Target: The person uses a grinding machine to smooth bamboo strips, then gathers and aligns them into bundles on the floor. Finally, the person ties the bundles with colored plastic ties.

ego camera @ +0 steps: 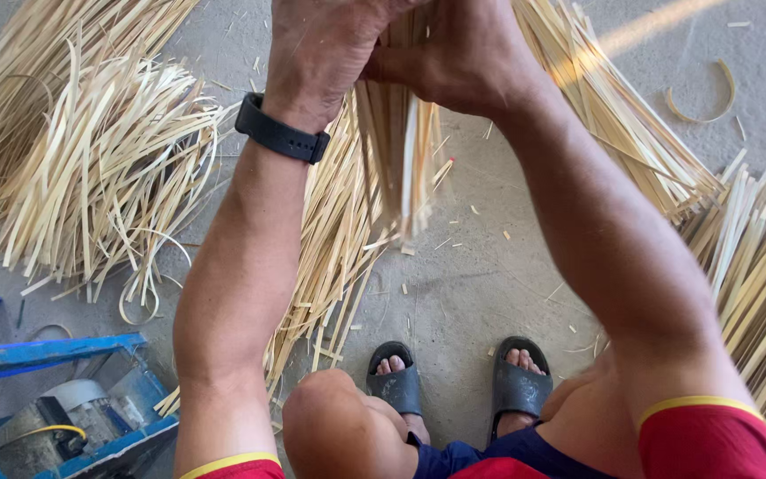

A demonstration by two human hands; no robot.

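While both hands grip it, the bundle of strips [398,151] hangs beneath them.
Left hand [325,44] and right hand [463,53] clenched around thin, flat, pale strips.

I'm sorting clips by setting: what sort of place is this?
Likely a bamboo-craft workshop floor: piles of split bamboo strips on bare concrete, a blue machine frame, both hands gripping a bundle of strips.

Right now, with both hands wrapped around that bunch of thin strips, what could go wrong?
1. The left hand and right hand hold the bundle of strips bare, so its thin edges might cut or splinter the skin.
2. The bundle's lower ends splay out loose; if the grip slackens, strips could slide out onto the concrete floor.
3. The feet in open sandals stand among scattered slivers, which could prick the toes.
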